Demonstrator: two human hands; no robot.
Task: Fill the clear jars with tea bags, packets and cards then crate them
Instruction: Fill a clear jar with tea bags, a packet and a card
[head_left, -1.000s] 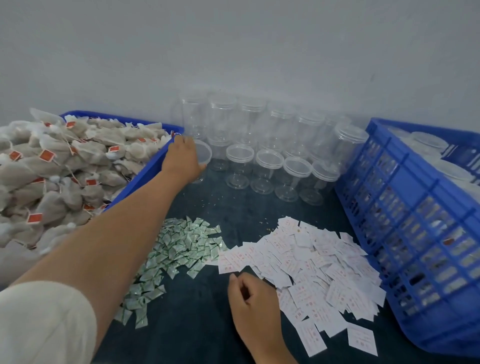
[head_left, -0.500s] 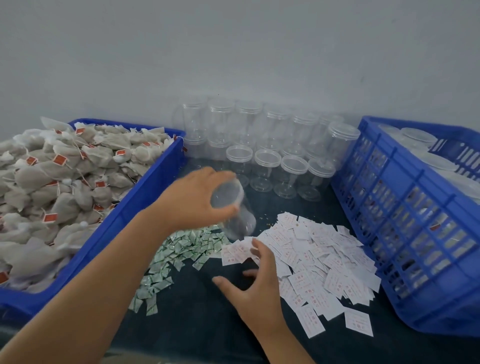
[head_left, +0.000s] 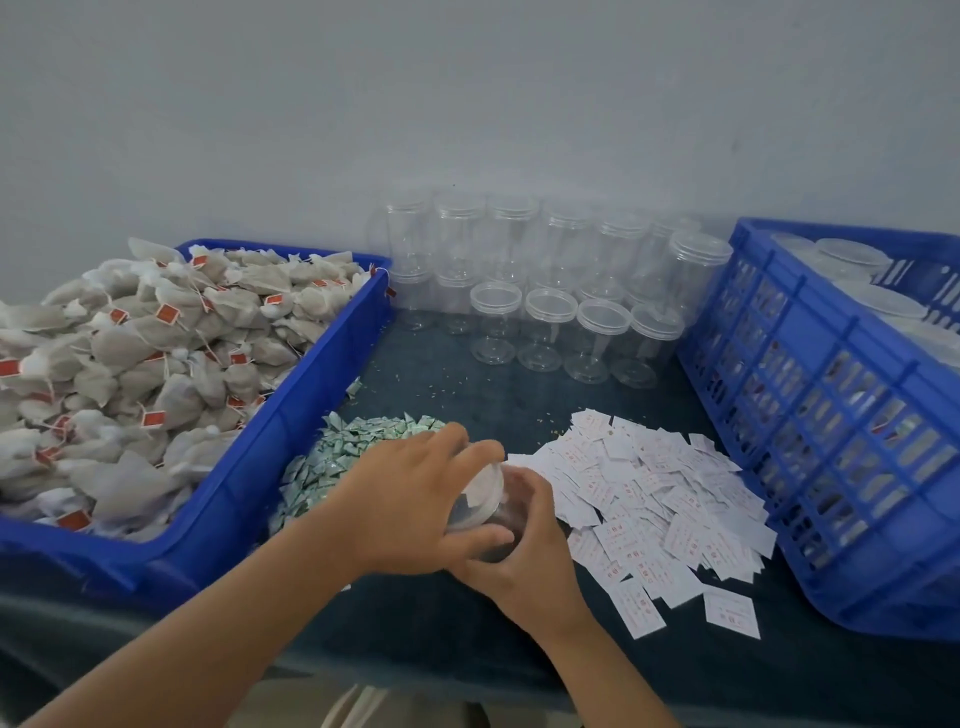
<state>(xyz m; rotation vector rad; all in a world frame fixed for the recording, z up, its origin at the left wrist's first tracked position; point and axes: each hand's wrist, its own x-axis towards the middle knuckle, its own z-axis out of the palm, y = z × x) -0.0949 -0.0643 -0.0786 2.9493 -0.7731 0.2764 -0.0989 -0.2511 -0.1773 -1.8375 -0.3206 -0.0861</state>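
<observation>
Held tilted near front edge of table (head_left: 467, 395), mid-width: clear jar (head_left: 506, 512), between green packets (head_left: 353, 447) and white cards (head_left: 649, 493). Left hand (head_left: 410, 499) curled round lid (head_left: 480, 491); right hand (head_left: 524, 561) clasped round body. Likely step: unscrewing. Best done steadying body, twisting lid only; thin smooth plastic, slippery, squeezable. Cards flat paper; packets small, glossy.

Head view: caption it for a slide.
A clear jar gripped by left hand and right hand, between packets and cards.
</observation>
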